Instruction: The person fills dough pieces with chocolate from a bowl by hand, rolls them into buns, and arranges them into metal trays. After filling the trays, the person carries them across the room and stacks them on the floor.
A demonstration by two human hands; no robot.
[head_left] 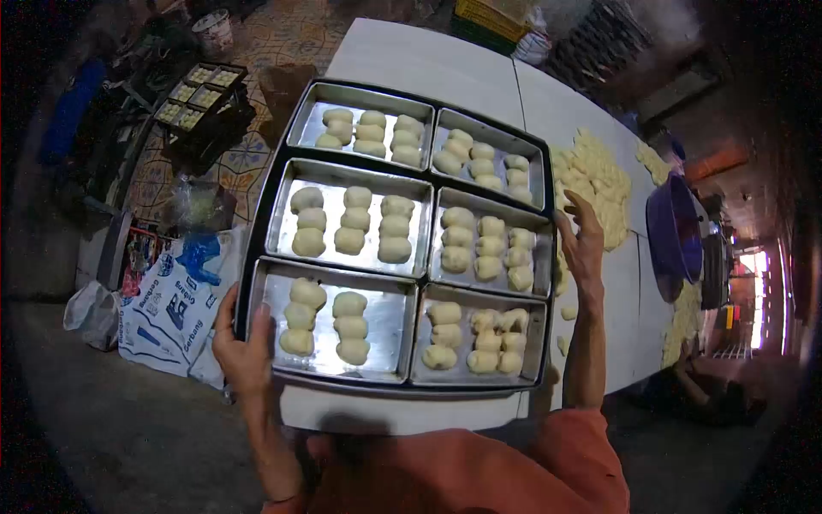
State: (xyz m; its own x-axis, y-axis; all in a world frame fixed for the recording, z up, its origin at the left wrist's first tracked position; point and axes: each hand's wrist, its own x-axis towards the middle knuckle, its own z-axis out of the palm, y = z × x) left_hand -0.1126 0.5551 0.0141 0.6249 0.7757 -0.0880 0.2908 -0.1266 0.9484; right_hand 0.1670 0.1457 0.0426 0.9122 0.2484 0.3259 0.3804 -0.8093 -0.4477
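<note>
A large black tray [414,279] spans the near part of the white table, holding several silver metal pans [390,300]. Rows of pale dough balls [350,328] lie in every pan; the near-left pan has two rows, with bare metal at its right. My left hand [245,349] is closed on the tray's near-left edge, thumb over the rim. On the opposite side, my right hand [584,244] grips the right edge with bent fingers. Loose dough pieces [599,180] lie on the table just beyond my right hand.
The white table [428,60] extends far and right. A purple basin [672,227] stands at its right side, near more dough. Left on the floor are a printed white sack [175,313] and a stand with another filled tray [199,96]. A yellow crate [488,24] is behind the table.
</note>
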